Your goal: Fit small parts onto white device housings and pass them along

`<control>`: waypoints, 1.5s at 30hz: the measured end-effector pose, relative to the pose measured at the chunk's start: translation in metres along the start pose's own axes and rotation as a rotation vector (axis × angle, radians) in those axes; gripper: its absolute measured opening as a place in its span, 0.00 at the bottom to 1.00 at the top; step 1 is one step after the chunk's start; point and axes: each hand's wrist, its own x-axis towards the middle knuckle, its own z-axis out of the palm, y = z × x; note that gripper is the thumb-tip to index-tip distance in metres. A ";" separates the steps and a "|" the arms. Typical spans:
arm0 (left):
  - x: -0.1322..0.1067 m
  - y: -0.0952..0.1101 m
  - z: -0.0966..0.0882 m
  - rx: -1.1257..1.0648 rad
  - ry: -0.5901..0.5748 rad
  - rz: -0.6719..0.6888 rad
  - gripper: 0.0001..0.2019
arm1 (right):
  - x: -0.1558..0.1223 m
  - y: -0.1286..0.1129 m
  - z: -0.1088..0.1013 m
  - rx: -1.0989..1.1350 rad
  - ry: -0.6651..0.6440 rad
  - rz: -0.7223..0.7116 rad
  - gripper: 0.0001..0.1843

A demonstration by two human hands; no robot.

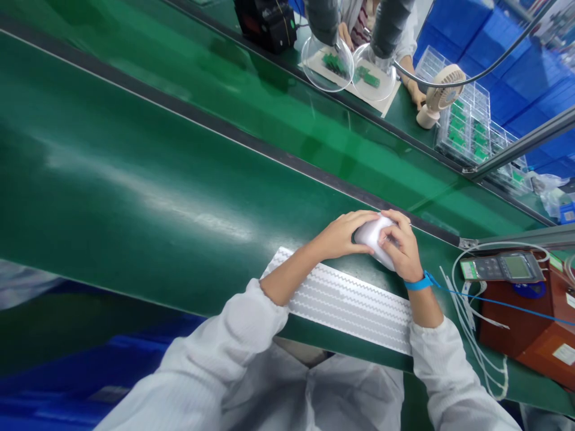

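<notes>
Between my two hands is a smooth white rounded object (371, 234), perhaps a roll; its exact kind I cannot make out. My left hand (348, 234) curves around its left side, thumb below and fingers along the top. My right hand (402, 246) grips its right side with bent fingers, and its wrist wears a blue strap (418, 281). Under my forearms lies a long white and grey sheet (350, 305) with zigzag lines, flat on the green table (179, 173).
To my right are a grey handheld meter (503, 267), a reddish-brown box (521, 323) and loose white cables (471, 323). A dark rail (269, 152) borders the green surface. Across it, a co-worker's hand (415, 96) rests near a small fan (442, 90) and clear trays (469, 126) of green circuit boards.
</notes>
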 end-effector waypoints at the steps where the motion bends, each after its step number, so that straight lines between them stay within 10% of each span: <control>1: 0.000 0.000 0.000 -0.002 0.001 0.002 0.41 | 0.000 -0.001 0.000 0.000 0.001 -0.004 0.11; 26: 0.002 -0.002 0.002 0.003 0.026 0.020 0.41 | 0.013 0.008 -0.005 -0.002 -0.118 -0.019 0.10; 31: 0.005 -0.001 0.001 -0.015 0.022 0.028 0.41 | -0.007 -0.021 -0.011 0.000 0.050 -0.018 0.10; 36: 0.009 -0.005 0.003 -0.034 0.022 0.043 0.43 | -0.061 -0.062 0.023 -0.040 -0.224 0.007 0.11; 45: 0.013 -0.004 0.007 -0.027 0.026 0.010 0.43 | -0.097 -0.054 0.072 -0.414 -0.372 -0.051 0.15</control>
